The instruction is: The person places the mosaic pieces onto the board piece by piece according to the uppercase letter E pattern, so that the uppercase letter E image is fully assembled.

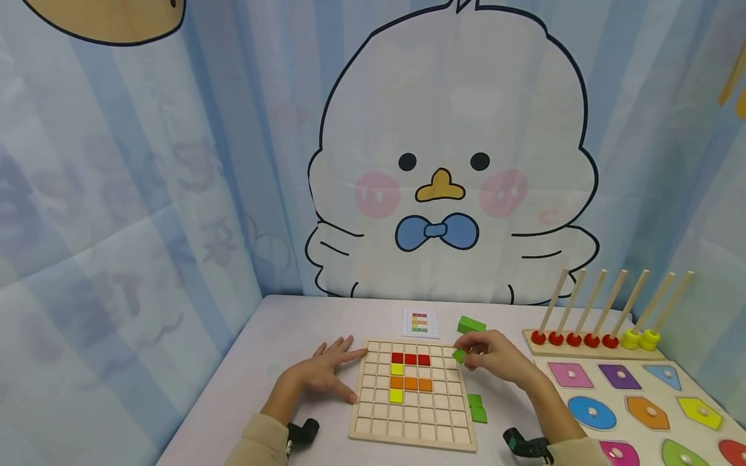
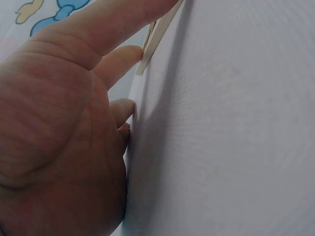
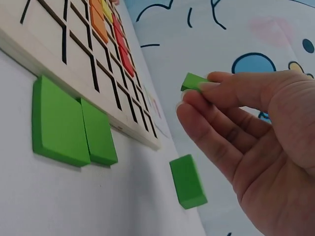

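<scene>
A wooden grid board (image 1: 416,421) lies on the table, holding several red, yellow and orange square tiles in its cells. My left hand (image 1: 323,370) rests at the board's left side, fingers spread, with the thumb and index finger touching its edge. Between thumb and fingertips my right hand (image 1: 495,356) pinches a green tile (image 3: 194,82) above the board's upper right corner. Two green tiles (image 3: 59,123) lie beside the board's right edge. Farther back is a green block (image 1: 471,324). A small pattern card (image 1: 419,323) with coloured squares lies behind the board.
At the right stands a peg rack (image 1: 594,349) with red and yellow beads at the foot of its rods. In front of it lies a shape puzzle board (image 1: 609,388) with knobbed pieces. A printed curtain (image 1: 280,194) hangs behind the table.
</scene>
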Available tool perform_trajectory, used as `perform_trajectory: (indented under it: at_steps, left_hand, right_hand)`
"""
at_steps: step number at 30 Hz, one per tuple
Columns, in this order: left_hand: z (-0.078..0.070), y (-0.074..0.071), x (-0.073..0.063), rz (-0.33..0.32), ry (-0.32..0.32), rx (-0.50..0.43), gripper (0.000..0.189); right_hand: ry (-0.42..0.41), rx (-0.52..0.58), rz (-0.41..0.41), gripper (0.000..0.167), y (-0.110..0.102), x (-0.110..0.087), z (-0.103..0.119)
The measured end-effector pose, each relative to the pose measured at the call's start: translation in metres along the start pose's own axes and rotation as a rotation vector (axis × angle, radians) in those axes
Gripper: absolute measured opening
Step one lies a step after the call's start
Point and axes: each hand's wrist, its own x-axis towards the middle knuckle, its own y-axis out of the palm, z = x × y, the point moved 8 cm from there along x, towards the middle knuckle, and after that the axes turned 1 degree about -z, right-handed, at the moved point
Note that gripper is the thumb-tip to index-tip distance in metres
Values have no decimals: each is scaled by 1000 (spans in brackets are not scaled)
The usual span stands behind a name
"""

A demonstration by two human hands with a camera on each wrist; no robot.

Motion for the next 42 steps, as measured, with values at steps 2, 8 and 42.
perform_trajectory:
  at_steps: [2, 8, 42]
  left_hand:
    - [0, 0, 0, -1, 4, 2, 99]
    - [0, 0, -1, -4, 8, 4, 99]
    - [-1, 0, -2, -2, 1, 11, 99]
  right_hand:
    - [-2, 13, -14, 28, 4, 3, 3]
    - [-36, 32, -36, 31, 17, 10, 11]
    - [-229, -46, 81, 23, 76, 17, 52]
